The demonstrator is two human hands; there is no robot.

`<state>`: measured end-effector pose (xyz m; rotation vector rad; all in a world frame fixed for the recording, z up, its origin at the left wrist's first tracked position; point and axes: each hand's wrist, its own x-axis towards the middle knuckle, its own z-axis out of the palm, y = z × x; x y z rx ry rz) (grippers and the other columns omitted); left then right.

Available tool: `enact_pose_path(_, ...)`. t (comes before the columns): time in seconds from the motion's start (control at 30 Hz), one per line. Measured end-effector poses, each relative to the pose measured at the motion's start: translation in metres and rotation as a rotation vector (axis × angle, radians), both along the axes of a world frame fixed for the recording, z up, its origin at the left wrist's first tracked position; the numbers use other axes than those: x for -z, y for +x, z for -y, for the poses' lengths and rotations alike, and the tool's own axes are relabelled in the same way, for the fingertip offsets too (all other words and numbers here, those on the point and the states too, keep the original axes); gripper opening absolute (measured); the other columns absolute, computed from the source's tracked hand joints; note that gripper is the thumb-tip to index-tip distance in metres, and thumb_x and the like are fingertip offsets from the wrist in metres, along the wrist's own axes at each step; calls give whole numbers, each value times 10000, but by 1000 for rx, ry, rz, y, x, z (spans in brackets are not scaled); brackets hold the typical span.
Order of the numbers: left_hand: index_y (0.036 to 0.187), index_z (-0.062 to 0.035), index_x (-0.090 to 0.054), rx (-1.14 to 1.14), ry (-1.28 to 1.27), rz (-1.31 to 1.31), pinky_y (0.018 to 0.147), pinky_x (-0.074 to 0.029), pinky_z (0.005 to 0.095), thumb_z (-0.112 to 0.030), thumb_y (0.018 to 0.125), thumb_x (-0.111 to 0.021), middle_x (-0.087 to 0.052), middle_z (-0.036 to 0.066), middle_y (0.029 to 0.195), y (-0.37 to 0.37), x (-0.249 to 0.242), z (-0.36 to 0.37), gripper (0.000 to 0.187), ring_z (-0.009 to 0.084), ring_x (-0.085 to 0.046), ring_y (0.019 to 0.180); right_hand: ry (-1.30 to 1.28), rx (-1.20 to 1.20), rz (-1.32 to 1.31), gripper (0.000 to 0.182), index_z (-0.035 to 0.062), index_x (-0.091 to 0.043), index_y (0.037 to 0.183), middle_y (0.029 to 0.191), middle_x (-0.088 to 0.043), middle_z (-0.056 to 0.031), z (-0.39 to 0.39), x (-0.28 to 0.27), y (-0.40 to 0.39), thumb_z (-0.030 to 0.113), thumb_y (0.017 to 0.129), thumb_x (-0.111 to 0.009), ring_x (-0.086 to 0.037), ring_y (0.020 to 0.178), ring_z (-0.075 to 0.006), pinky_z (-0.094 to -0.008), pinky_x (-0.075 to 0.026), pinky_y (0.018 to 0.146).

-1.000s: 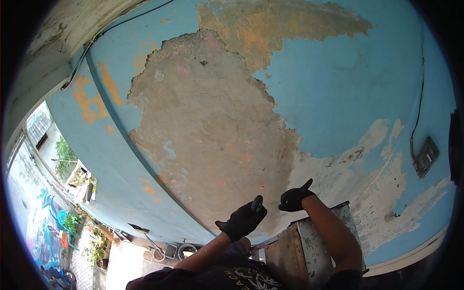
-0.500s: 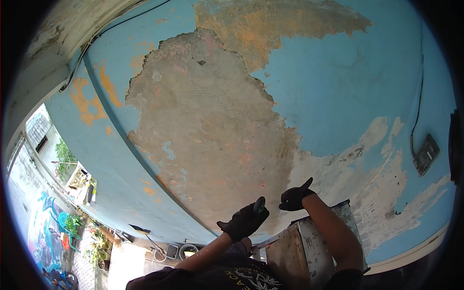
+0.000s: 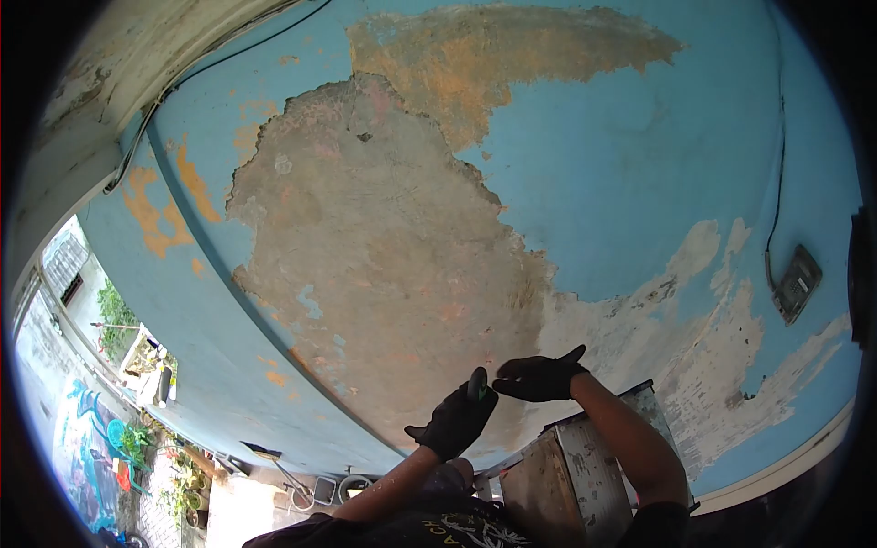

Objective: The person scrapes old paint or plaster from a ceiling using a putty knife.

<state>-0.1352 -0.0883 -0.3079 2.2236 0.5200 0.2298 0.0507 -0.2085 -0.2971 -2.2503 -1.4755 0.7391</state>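
Observation:
My left hand (image 3: 457, 424), in a black glove, is closed around a dark, rounded handle (image 3: 478, 384) with a trace of green. The handle's end points up above the fist; the rest of the object is hidden by the hand. My right hand (image 3: 539, 378), also black-gloved, stretches its fingers flat toward that handle, thumb raised away, with nothing in it. Its fingertips come close to the handle. Behind both hands stands the wall (image 3: 393, 228), its blue paint stripped to a large patch of bare grey-brown plaster.
A worn wooden cabinet (image 3: 585, 466) stands below my right arm. On the wall at right hangs a grey box (image 3: 797, 285) with a cable. At lower left are a broom (image 3: 263, 451), buckets (image 3: 353, 488), potted plants (image 3: 187, 498) and a turquoise chair (image 3: 116, 437).
My right hand has moved left toward the left hand, its curled fingers now straightened. The left hand has shifted slightly left, still gripping the handle. The view has tilted a little.

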Motion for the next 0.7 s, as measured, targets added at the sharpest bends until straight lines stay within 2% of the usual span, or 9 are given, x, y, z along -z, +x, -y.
enact_pose_path(0.07, 1277, -72, -517, 60, 287, 282, 849, -510, 421, -300, 926, -641, -627, 173, 1157, 25, 33, -25, 436, 327, -665, 1038, 327, -234, -497, 492, 74, -621, 1214, 1239, -649, -105, -13, -38, -18, 494, 961, -583, -601, 1204, -278, -372, -412, 1080)
enact_pose_path(0.2, 1245, -74, -508, -28, 460, 282, 792, -521, 498, -280, 929, -639, -626, 199, 1011, 28, -20, -7, 399, 399, -651, 911, 632, 141, -209, 327, 49, -609, 1194, 1203, -655, -114, -22, -47, -61, 285, 970, -638, -632, 1103, -204, -343, -484, 974)
enact_pose_path(0.3, 1247, -52, -529, 54, 592, 463, 778, -525, 486, -278, 888, -696, -618, 196, 1065, 26, -33, -11, 457, 390, -652, 924, 827, 265, -447, 268, 35, -593, 1221, 1171, -667, -87, -28, -42, -49, 152, 981, -623, -645, 1081, -159, -333, -519, 944)
enact_pose_path(0.4, 1278, -47, -527, 109, 274, 667, 808, -561, 345, -285, 848, -784, -639, 164, 1167, 26, -66, -32, 555, 288, -684, 977, 989, 207, -723, 212, 49, -607, 1164, 1198, -681, -152, -23, -71, -23, 155, 982, -630, -673, 1049, -202, -346, -546, 938)
enact_pose_path(0.47, 1163, -38, -612, -28, 147, 704, 783, -567, 336, -224, 890, -747, -690, 90, 1029, 35, -72, -66, 357, 212, -697, 919, 1073, 316, -557, 129, 65, -565, 1047, 900, -710, -109, -22, -107, -14, 192, 1025, -575, -669, 766, -163, -331, -570, 775)
enact_pose_path(0.5, 999, -36, -662, -84, 244, 671, 692, -551, 304, -213, 915, -719, -688, 56, 876, 42, -73, -93, 204, 151, -675, 790, 1195, 336, -591, 132, 83, -542, 1018, 751, -631, -60, -24, -126, -12, 214, 1038, -554, -610, 641, -145, -324, -545, 656)
enact_pose_path(0.57, 757, -45, -663, -136, -140, 504, 641, -494, 424, -298, 939, -652, -669, 141, 715, 53, -73, -140, 312, 328, -658, 679, 1470, 126, -620, 235, 104, -484, 876, 632, -456, 4, -27, -168, -2, 257, 1040, -553, -449, 512, -118, -303, -381, 488)
enact_pose_path(0.63, 742, -26, -667, -281, 338, 474, 689, -489, 464, -418, 941, -611, -660, 163, 717, 62, -81, -170, 443, 389, -645, 719, 1609, -72, -469, 267, 116, -447, 831, 613, -375, 16, -24, -212, 2, 252, 1032, -557, -344, 485, -105, -305, -295, 474)
enact_pose_path(0.7, 756, -35, -699, -318, 237, 431, 705, -492, 455, -441, 931, -618, -679, 164, 749, 73, -68, -193, 450, 376, -655, 728, 1809, -305, -483, 225, 84, -500, 832, 606, -410, -1, -26, -245, 5, 183, 1028, -546, -336, 481, -114, -307, -293, 460)
